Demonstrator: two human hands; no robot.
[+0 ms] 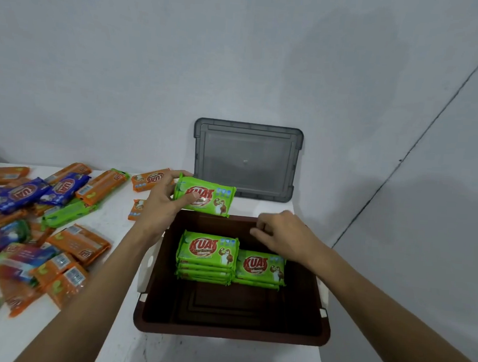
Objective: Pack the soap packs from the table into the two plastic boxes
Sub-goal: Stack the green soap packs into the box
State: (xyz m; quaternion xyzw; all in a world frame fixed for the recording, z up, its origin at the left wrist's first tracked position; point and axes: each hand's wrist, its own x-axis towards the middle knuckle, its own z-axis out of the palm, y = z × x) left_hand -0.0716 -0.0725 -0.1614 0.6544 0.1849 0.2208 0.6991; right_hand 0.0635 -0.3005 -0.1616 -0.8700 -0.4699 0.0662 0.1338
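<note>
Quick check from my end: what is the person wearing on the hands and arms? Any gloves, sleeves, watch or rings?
No gloves: the left hand and the right hand are bare, with no ring, watch or wristband that shows. The left arm and the right arm show no sleeve up to the frame's edge, and no markings.

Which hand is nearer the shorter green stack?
Right. The right hand hovers over the shorter stack; the left hand holds a green pack at the box's far rim.
</note>
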